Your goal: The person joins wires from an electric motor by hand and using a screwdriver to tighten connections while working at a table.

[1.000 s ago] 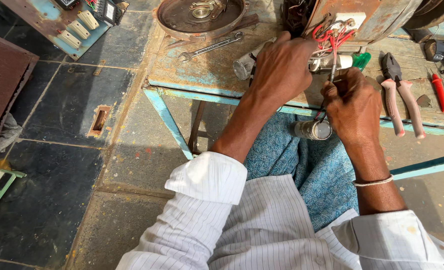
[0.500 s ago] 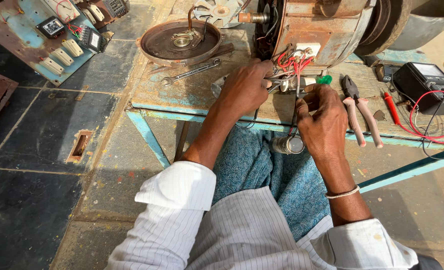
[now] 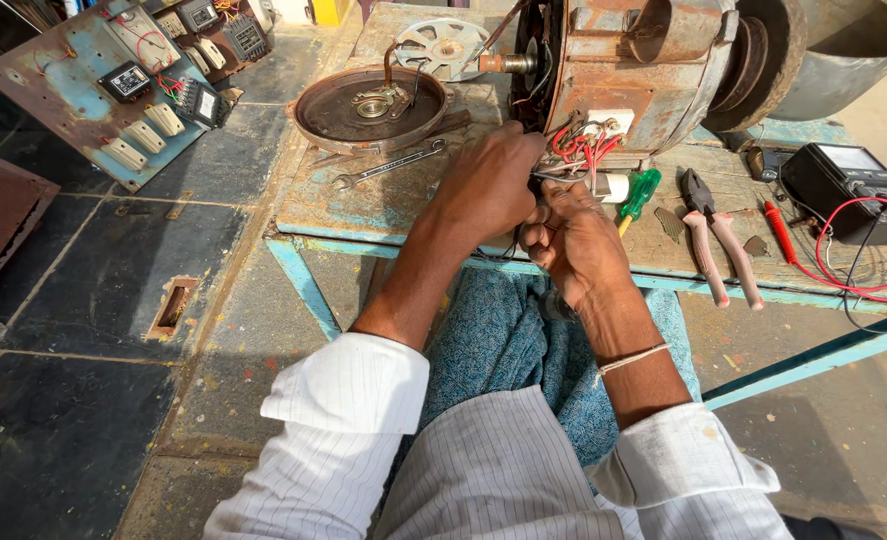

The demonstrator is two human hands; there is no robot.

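Step in hand, as judged: work on the wiring at the terminal block of the rusty electric motor [image 3: 654,70], which lies on its side at the far edge of the worn workbench [image 3: 384,200]; its long axis runs left to right, shaft end pointing left toward the round end cover [image 3: 369,108]. The left hand [image 3: 489,185] is curled narrow over the red and white wires [image 3: 586,145] and the right hand [image 3: 576,245] is closed just beside it, but whether either pinches a wire or tool cannot be told. A next move would call for fine fingertip control among close-packed leads; the green-handled screwdriver [image 3: 639,195], pliers [image 3: 714,235] and spanner [image 3: 389,165] lie untouched nearby
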